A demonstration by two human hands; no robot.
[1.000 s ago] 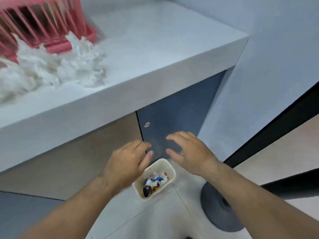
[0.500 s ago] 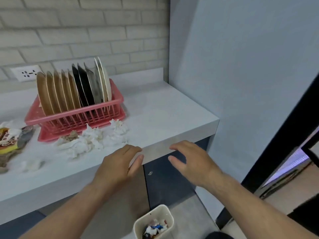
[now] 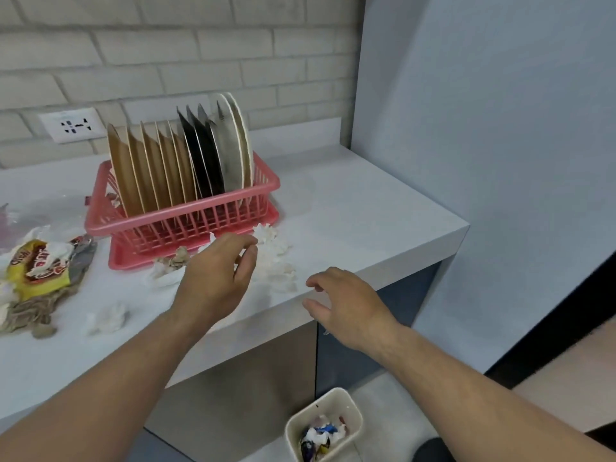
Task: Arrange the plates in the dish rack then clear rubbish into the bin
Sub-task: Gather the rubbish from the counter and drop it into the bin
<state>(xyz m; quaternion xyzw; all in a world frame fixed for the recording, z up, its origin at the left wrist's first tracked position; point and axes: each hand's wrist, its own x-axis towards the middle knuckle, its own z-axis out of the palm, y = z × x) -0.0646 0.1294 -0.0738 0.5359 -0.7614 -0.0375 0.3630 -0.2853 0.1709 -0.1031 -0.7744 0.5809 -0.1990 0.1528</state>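
A pink dish rack (image 3: pixel 100 208) stands on the white counter (image 3: pixel 350 208) and holds several plates (image 3: pixel 186 165) upright: tan, black and white ones. Crumpled white tissues (image 3: pixel 273 248) lie in front of the rack. My left hand (image 3: pixel 216 278) hovers over them with relaxed fingers, holding nothing. My right hand (image 3: pixel 346 305) is at the counter's front edge, fingers loosely curled and empty. A yellow snack wrapper (image 3: pixel 36 268) and brown paper (image 3: pixel 23 311) lie at the left. The small cream bin (image 3: pixel 293 425) sits on the floor below, with rubbish inside.
A lone tissue ball (image 3: pixel 106 318) lies near the counter's front. A wall socket (image 3: pixel 71 125) is on the brick wall behind. A blue-grey wall (image 3: pixel 483 128) closes off the counter's right end. Cabinet doors (image 3: pixel 350 355) are under the counter.
The view has risen from the bin on the floor to the counter. Both hands have lifted from above the bin to counter height, the left one now over the tissues.
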